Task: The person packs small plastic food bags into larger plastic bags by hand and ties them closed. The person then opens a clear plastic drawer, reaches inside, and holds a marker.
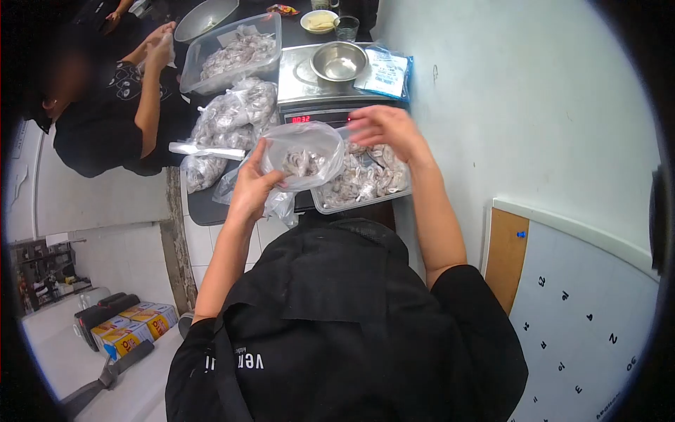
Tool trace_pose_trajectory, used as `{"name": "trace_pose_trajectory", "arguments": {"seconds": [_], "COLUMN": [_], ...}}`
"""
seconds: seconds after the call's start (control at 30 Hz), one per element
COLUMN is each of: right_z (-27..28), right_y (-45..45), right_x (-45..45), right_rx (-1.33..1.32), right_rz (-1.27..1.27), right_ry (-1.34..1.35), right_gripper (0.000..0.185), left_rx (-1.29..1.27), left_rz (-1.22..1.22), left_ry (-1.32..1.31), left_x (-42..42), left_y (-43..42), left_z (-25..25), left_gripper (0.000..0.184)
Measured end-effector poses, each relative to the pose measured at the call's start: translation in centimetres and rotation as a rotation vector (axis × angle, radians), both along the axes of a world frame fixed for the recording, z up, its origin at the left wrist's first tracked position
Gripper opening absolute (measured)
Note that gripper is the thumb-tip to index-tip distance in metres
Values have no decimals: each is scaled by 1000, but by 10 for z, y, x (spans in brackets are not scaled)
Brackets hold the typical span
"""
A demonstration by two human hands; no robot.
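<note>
Seems to be midway through portioning pale seafood pieces into a clear plastic bag; grips the bag's left rim between thumb and fingers of the left hand, closed on the film by the look of it, with the mouth spread wide and a small heap lying inside; holds the right hand above the near tub, just beside the bag's right rim, fingers loosely parted, motion-blurred and without any visible load; cannot tell contact with the film there; has more such pieces within reach in the tub; has a scale just beyond, red digits lit, bearing a steel bowl; has filled bags heaped to the left; likely calls next for steadying the mouth with the left while adding pieces with the right; perhaps also for checking weight before closing; calls for care against a sagging rim.
</note>
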State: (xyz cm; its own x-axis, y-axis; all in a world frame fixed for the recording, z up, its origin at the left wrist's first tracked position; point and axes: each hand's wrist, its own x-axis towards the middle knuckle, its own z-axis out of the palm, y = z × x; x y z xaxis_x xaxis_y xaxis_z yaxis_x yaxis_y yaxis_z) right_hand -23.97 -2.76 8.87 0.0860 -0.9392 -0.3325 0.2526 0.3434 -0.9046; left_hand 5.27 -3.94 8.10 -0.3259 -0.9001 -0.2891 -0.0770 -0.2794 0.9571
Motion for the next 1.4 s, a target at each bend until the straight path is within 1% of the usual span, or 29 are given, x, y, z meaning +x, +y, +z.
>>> {"name": "trace_pose_trajectory", "arguments": {"seconds": [0.03,0.1,0.17,0.2,0.23,0.27,0.3,0.33,0.4,0.43,0.47,0.53,0.57,0.6,0.67,0.7,0.77,0.83,0.87,0.93,1.0,1.03,1.1,1.17,1.23,1.27,1.3,1.33,1.4], "right_z": [-31,-132,-165,-195,-230,-235,-237,-238,-217,-215,-201,-161,-162,-168,-178,-169,-225,-228,-217,-183,-94,-63,-20,-1,-14,-9,-33,-45,-48], "right_y": [-6,-24,-9,-12,-13,-13,-12,-11,-8,-12,-9,-3,-5,-4,-6,-4,-1,1,4,9,17,18,18,2,-13,-17,-21,-21,-4], "right_x": [-15,-37,-10,-3,4,12,12,7,-11,-23,-35,-54,-60,-56,-38,-24,-26,-25,-32,-52,-48,-43,-32,-2,41,61,74,76,74], "right_rx": [1,161,60,56,-54,-166,-182,-182,-484,-541,-541,-136,-113,-110,49,162,156,54,48,-231,91,89,-108,-127,-102,23,-87,-238,-445], "right_rz": [4,105,28,33,-114,-266,-281,-284,-347,-467,-460,-318,-246,-252,-25,181,142,47,51,-91,-139,-131,102,363,396,384,369,412,183], "right_ry": [-1,750,1034,1032,1090,1140,1014,1011,1094,803,805,457,622,624,1317,1457,1489,1532,1530,1159,403,402,236,445,474,522,537,661,1157], "right_gripper": [32,39,38,38,34,31,27,27,21,14,14,10,19,19,33,44,44,36,36,26,28,28,28,23,22,26,31,37,47], "left_rx": [1,9,1,-2,0,0,-2,-3,-3,-2,-11,-18,-1,15,11,5,-11,-37,-29,-22,-27,-27,-59,-52,-48,-69,-91,-97,-102], "left_rz": [4,69,64,56,60,59,57,55,58,64,74,79,68,54,23,0,-8,-3,-1,6,-19,-11,-66,-84,-110,-138,-162,-158,-152], "left_ry": [-1,55,42,27,22,15,10,6,20,25,29,33,46,58,43,26,23,16,-8,-29,-61,-63,-112,-79,-37,-55,-74,-74,-129], "left_x": [2,2,3,4,3,2,1,2,3,3,3,2,0,-3,-8,-10,-16,-18,-16,-15,-13,-13,-17,-18,-21,-20,-17,-13,-2], "left_y": [1,1,0,0,2,3,2,2,0,-1,0,1,1,1,-1,-1,1,-1,0,-1,-2,-1,1,2,2,3,4,4,0], "left_z": [1,4,1,-1,1,6,8,8,5,4,2,3,7,9,9,9,11,14,14,11,7,8,12,6,2,0,0,1,5], "left_gripper": [81,82,82,82,82,82,82,82,81,81,81,81,81,81,81,81,81,81,80,79,80,80,82,82,82,82,83,83,77]}}
